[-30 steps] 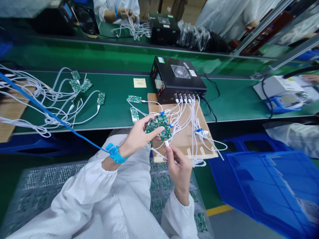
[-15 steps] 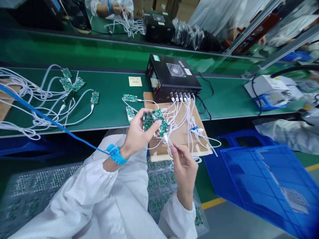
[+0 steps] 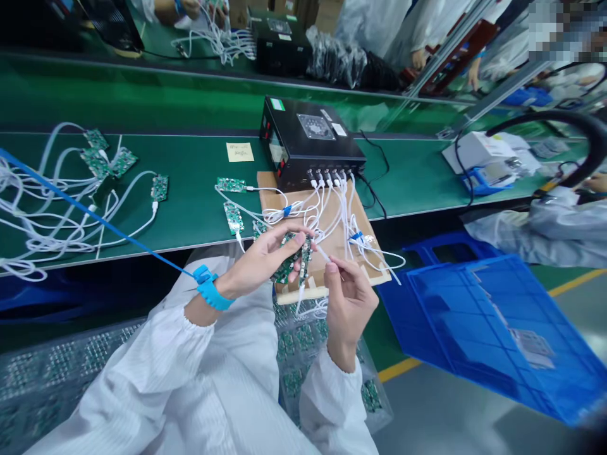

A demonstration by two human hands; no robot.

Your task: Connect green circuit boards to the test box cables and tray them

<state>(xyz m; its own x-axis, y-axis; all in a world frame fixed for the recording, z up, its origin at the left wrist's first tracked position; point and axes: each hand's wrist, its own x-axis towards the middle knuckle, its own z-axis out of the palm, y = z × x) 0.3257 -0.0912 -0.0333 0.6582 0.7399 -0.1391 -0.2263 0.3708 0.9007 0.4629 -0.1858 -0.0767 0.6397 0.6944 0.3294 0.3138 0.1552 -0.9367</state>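
My left hand point(image 3: 265, 256) is closed on green circuit boards point(image 3: 286, 265), one of them turned edge-on with a white cable hanging from its lower end. Just to the right, the fingertips of my right hand point(image 3: 348, 294) pinch a white cable point(image 3: 323, 253) close to the boards. Both hands are over the near part of a brown cardboard sheet point(image 3: 367, 237). White cables run over the sheet from a black box point(image 3: 315, 148) with a fan grille. Left of the sheet lie two boards, an upper one point(image 3: 231, 184) and a lower one point(image 3: 234, 218), with cables attached.
On the left of the green bench point(image 3: 190, 218), several cabled boards point(image 3: 97, 163) lie in a tangle. Trays of boards point(image 3: 61, 366) are below. A blue bin point(image 3: 474, 316) stands at the right. A blue wrist cord point(image 3: 118, 234) crosses the left side. People work opposite.
The boards in my left hand have turned, one now edge-on. My right hand's pinched cable now angles up toward them. The whole view has shifted, with the bench items further left.
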